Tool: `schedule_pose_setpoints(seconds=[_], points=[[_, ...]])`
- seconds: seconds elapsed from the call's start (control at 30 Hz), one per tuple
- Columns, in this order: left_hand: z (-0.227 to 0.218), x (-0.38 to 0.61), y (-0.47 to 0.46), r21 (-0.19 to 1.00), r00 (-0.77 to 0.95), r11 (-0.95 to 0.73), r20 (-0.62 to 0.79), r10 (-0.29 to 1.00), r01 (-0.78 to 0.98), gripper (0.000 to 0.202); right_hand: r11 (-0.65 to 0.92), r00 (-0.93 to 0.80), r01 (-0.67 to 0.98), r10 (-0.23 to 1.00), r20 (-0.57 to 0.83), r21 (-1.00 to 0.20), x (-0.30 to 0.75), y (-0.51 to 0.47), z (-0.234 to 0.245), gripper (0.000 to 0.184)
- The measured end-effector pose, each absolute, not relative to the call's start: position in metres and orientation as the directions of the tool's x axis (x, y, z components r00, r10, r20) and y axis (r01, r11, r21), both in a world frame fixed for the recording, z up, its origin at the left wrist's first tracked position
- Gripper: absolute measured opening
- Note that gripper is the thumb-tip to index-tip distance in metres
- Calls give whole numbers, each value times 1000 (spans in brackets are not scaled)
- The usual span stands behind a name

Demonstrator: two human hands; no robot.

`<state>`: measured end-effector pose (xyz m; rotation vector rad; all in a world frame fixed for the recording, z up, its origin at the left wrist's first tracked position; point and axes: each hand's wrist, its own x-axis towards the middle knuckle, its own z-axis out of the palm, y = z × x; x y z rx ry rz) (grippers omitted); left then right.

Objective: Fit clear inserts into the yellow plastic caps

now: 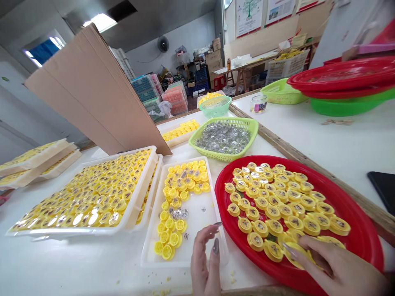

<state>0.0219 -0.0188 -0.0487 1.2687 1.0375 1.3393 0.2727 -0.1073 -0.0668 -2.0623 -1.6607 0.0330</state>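
Observation:
My right hand (339,263) reaches over the round red tray (364,218), its fingers closed on a yellow round plastic piece (298,250) near the tray's front edge. Many similar pieces with dark-printed clear tops lie in rows there. My left hand (206,261) is by the front right corner of a shallow white tray (200,222), with thumb and fingers apart and nothing visible between them. In that white tray sit yellow round cups (168,236), and a few clear domes (180,213) lie among them.
A large white tray (152,164) filled with finished-looking yellow pieces stands at left, beside a leaning cardboard sheet (92,90). Behind, a green basket (254,127) holds clear domes. A wooden strip (277,142) crosses the table; a dark phone-like object (382,189) lies at right.

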Motion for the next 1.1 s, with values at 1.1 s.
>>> schedule_pose_setpoints(seconds=[1.1], points=[[-66,8,-2,931,-5,-323,328,945,169,28,294,-272,951,944,187,-99,240,5,-71,48]])
